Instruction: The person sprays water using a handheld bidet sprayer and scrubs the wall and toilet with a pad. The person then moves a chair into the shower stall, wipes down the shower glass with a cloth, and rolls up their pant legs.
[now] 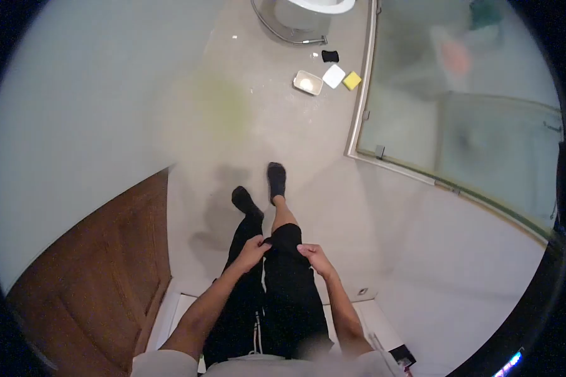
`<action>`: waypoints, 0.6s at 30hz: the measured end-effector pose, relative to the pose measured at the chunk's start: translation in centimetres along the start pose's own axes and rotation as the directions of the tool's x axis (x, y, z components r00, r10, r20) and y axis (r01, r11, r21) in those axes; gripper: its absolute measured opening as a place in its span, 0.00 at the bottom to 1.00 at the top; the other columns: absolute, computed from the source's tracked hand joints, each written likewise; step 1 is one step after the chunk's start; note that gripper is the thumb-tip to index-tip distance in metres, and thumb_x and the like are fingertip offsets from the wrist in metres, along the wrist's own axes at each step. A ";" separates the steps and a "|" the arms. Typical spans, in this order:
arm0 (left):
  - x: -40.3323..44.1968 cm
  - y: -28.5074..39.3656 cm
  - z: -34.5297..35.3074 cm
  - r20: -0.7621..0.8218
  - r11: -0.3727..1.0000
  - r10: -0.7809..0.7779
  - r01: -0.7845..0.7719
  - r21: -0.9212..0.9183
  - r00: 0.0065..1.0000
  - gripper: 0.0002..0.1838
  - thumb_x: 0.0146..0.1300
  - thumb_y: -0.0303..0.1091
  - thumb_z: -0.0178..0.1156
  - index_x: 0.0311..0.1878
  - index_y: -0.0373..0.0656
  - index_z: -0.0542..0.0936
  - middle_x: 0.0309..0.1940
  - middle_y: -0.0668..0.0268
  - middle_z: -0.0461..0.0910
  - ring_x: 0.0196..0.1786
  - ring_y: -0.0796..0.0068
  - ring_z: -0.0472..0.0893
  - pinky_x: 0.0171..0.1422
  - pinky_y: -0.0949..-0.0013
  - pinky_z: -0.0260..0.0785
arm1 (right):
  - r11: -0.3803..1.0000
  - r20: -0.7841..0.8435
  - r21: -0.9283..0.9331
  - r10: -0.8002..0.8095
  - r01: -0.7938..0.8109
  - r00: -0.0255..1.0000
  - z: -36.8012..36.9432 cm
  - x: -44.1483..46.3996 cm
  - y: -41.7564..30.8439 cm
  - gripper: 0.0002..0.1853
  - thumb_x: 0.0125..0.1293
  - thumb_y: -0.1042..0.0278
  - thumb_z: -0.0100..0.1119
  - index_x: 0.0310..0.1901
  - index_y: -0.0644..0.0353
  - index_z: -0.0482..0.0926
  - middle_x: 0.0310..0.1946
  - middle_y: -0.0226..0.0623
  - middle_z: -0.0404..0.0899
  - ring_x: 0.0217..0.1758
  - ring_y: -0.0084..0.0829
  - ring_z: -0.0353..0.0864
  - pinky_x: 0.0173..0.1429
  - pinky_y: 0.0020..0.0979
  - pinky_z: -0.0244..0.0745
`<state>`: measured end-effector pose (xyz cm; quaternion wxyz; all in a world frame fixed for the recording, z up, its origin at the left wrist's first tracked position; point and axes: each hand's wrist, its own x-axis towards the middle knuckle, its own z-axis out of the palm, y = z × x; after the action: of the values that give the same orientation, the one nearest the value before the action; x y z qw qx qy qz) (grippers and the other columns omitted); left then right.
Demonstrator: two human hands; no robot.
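I wear black trousers [289,289] with a pale drawstring. The right trouser leg is bunched up at the knee and the shin below it is bare. My left hand [251,252] is closed on the inner side of the bunched fabric. At its outer side, my right hand [317,259] pinches the cloth, thumb and fingers together. My left leg is covered down near the ankle. A dark sock [276,179] covers my right foot, and another dark sock [245,200] the left.
On the floor ahead lie a beige rectangular container [308,82], a white square item [334,76], a yellow sponge [351,80] and a black pad [330,56]. Beyond are a hose [283,36] and a white toilet [327,5]. Glass shower panels [409,94] stand right, a wooden door [107,276] left.
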<state>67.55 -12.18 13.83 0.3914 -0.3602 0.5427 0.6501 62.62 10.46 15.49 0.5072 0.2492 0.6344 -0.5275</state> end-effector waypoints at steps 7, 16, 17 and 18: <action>1.5 -13.9 -11.0 -0.358 0.987 -0.024 0.078 0.137 0.934 0.16 0.55 0.28 0.57 0.48 0.38 0.76 0.40 0.62 0.79 0.40 0.72 0.76 0.43 0.69 0.69 | 0.326 0.296 -0.745 -0.620 0.582 0.727 1.6 5.2 -0.3 0.12 0.53 0.74 0.50 0.38 0.59 0.81 0.43 0.45 0.78 0.46 0.46 0.75 0.50 0.40 0.71; 5.8 -22.3 -3.4 -0.515 0.997 0.014 0.027 0.072 0.857 0.12 0.63 0.35 0.53 0.39 0.34 0.78 0.35 0.61 0.79 0.39 0.72 0.76 0.44 0.69 0.67 | 0.832 -0.080 -0.551 -0.121 0.057 0.989 8.5 12.8 13.5 0.11 0.56 0.67 0.51 0.34 0.66 0.77 0.36 0.49 0.77 0.39 0.46 0.77 0.48 0.38 0.71; 6.0 -21.8 -3.3 -0.609 0.992 0.083 -0.004 0.130 0.789 0.12 0.64 0.35 0.52 0.37 0.34 0.78 0.34 0.60 0.79 0.38 0.72 0.75 0.44 0.68 0.67 | 0.726 -0.039 -0.683 -0.148 0.082 0.988 8.0 13.1 14.2 0.12 0.58 0.66 0.49 0.32 0.66 0.78 0.34 0.49 0.77 0.36 0.44 0.77 0.47 0.38 0.71; 6.1 -21.1 -3.4 -0.612 0.991 0.088 -0.004 0.136 0.786 0.12 0.64 0.35 0.52 0.37 0.34 0.78 0.34 0.60 0.79 0.38 0.72 0.75 0.44 0.68 0.67 | 0.730 -0.035 -0.678 -0.152 0.088 0.988 7.8 13.5 14.7 0.12 0.58 0.66 0.49 0.32 0.66 0.78 0.34 0.49 0.77 0.36 0.44 0.77 0.47 0.38 0.71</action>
<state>84.05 -12.64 -1.04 0.1990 -0.5134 0.6897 0.4702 73.18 5.01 -2.30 0.4992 0.0302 0.8186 -0.2823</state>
